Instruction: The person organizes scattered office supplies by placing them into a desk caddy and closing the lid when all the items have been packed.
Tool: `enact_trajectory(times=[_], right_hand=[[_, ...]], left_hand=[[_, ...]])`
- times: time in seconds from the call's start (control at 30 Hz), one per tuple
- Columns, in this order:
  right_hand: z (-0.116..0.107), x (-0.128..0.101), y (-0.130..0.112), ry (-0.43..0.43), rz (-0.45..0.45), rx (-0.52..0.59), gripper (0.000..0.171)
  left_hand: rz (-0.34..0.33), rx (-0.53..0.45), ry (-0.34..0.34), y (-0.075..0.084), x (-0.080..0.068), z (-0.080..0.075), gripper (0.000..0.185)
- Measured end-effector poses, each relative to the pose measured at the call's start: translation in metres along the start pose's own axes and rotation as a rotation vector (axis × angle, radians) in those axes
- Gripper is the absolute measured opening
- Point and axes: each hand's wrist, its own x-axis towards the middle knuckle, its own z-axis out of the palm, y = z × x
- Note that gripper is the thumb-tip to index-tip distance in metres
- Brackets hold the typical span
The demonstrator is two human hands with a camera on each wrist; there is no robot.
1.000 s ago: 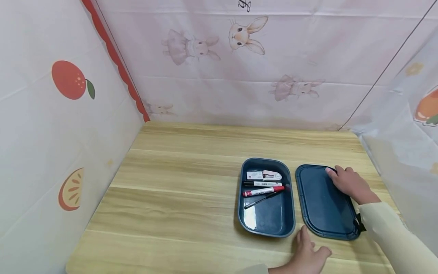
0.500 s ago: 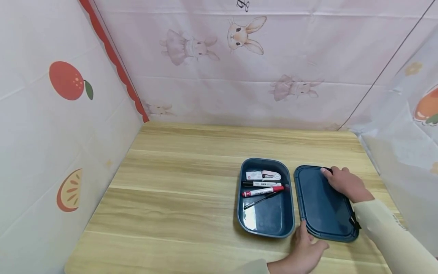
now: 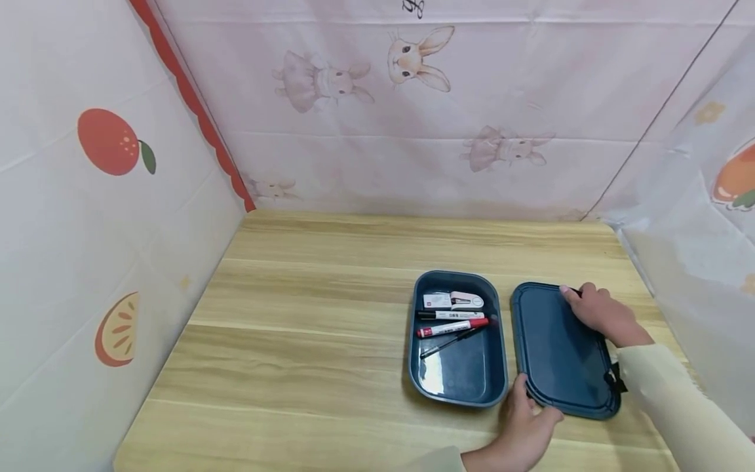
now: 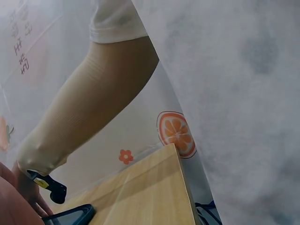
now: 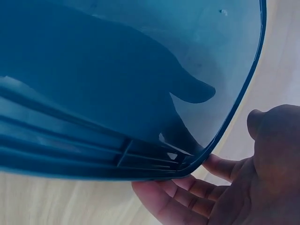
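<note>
My right hand [image 3: 606,316] grips the dark blue lid [image 3: 563,347] at its far right edge, with the thumb on top. At the near left corner, my left hand [image 3: 522,429] holds the lid's rim between thumb and fingers. In the right wrist view, fingers of a hand [image 5: 262,173] curl at a corner of the glossy lid [image 5: 117,84], which mirrors a hand shape. Left of the lid stands a dark blue box [image 3: 466,387]. Inside lie a red marker [image 3: 453,328], a black-and-white marker [image 3: 451,315], a thin black pen [image 3: 451,342] and a small white item with a rounded end [image 3: 453,301].
The wooden table [image 3: 295,328] reaches far to the left of the box. Printed cloth walls rise at the back [image 3: 377,164], at the left [image 3: 53,262] and at the right [image 3: 702,249]. A black wrist camera [image 3: 616,379] hangs beside the lid's right edge.
My left hand has moved up slightly to the lid's near left corner, and its thumb now meets the near edge. The lid shifted slightly left, then back right with my right hand.
</note>
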Motion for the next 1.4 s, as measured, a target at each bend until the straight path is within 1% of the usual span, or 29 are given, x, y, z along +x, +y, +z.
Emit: enact_trajectory(times=[0.1,0.17,0.3,0.37,0.43,0.53,0.63,0.8,0.83,1.0,1.1,1.3,1.4], right_hand=[[-0.005,-0.002,0.003,-0.009,-0.005,0.034,0.101],[-0.009,-0.006,0.003,-0.028,-0.002,0.075,0.101],[-0.019,-0.012,0.003,-0.066,0.003,0.178,0.100],[-0.024,-0.014,0.004,-0.080,0.000,0.221,0.098],[-0.028,-0.015,0.006,-0.095,-0.008,0.261,0.097],[-0.033,-0.018,0.006,-0.106,-0.029,0.299,0.097],[-0.038,-0.021,0.003,-0.107,-0.043,0.325,0.098],[-0.041,-0.027,-0.008,-0.091,-0.056,0.366,0.098],[-0.041,-0.028,-0.011,-0.086,-0.063,0.375,0.097],[-0.042,-0.033,-0.025,-0.049,-0.099,0.406,0.090],[-0.043,-0.034,-0.034,-0.042,-0.117,0.420,0.086],[-0.040,-0.036,-0.052,-0.060,-0.156,0.445,0.084],[-0.037,-0.036,-0.060,-0.064,-0.175,0.454,0.083]], left_hand=[[-0.012,-0.029,-0.011,0.002,-0.001,0.002,0.072],[-0.023,-0.029,-0.014,0.004,-0.004,0.002,0.072],[0.002,-0.017,-0.028,0.009,-0.011,0.000,0.070],[0.030,-0.016,-0.049,0.013,-0.015,-0.002,0.071],[0.045,-0.028,-0.075,0.017,-0.019,-0.007,0.071],[0.047,-0.047,-0.100,0.023,-0.023,-0.014,0.069],[0.049,-0.038,-0.139,0.027,-0.026,-0.025,0.066],[0.101,0.019,-0.233,0.031,-0.033,-0.047,0.067],[0.109,0.026,-0.240,0.032,-0.034,-0.051,0.067],[0.156,0.062,-0.253,0.034,-0.036,-0.072,0.066],[0.184,0.081,-0.248,0.033,-0.038,-0.082,0.066],[0.166,0.056,-0.254,0.033,-0.044,-0.103,0.064],[0.190,0.046,-0.265,0.032,-0.045,-0.115,0.063]])
